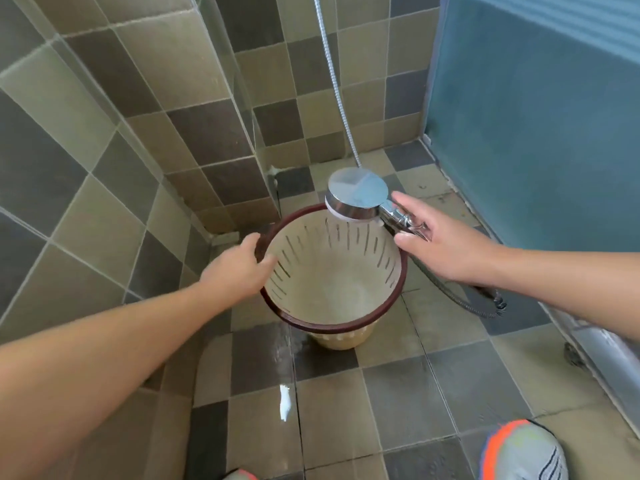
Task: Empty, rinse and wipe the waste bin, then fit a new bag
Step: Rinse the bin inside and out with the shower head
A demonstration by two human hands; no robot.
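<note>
A cream slotted waste bin (332,282) with a dark red rim stands on the tiled shower floor, tilted slightly toward me, with nothing inside but wetness. My left hand (242,263) grips the rim on the bin's left side. My right hand (440,240) holds the handle of a chrome shower head (356,194), index finger stretched along it. The head faces down over the bin's far rim, and thin water streams fall from it into the bin.
The metal hose (341,95) runs up the tiled back wall and loops under my right wrist. A glass partition (242,109) stands left of the bin, a blue panel (540,133) on the right. The floor is wet. My shoes (523,452) show at the bottom edge.
</note>
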